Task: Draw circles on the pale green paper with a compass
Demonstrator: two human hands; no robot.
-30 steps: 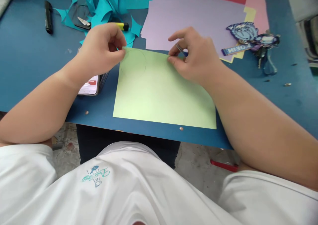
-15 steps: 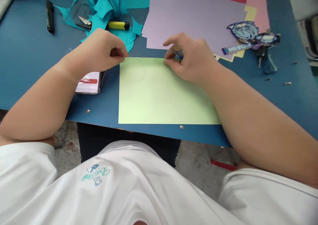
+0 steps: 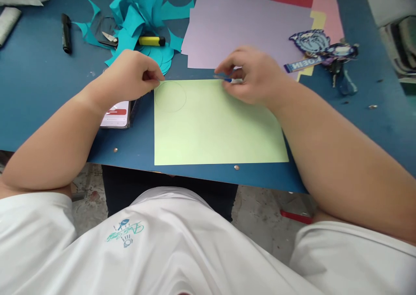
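A light green sheet of paper (image 3: pixel 221 130) lies on the blue table in front of me, a thin drawn circle (image 3: pixel 170 96) in its upper left corner. My left hand (image 3: pixel 136 74) is closed, thumb and fingertips pinched on the sheet's top left corner. At the top edge, right of the middle, my right hand (image 3: pixel 250 76) has its fingers curled around a slim tool (image 3: pixel 228 80) with a metal end and a blue part. Its exact kind is mostly hidden by the fingers. A phone (image 3: pixel 115 115) with a lit screen lies partly under my left wrist.
Turquoise paper scraps (image 3: pixel 133 19) lie at the back left with scissors (image 3: pixel 109 37), a yellow cutter (image 3: pixel 152 40) and cut circles (image 3: pixel 160 58). A black marker (image 3: pixel 66 34) lies farther left. Purple sheets (image 3: pixel 247 26) and keys with a lanyard (image 3: pixel 325 50) lie behind right.
My right hand has shifted slightly right, and the tool in it shows more. My left hand still pinches the corner. The whole view has tilted a little, showing more of the far table.
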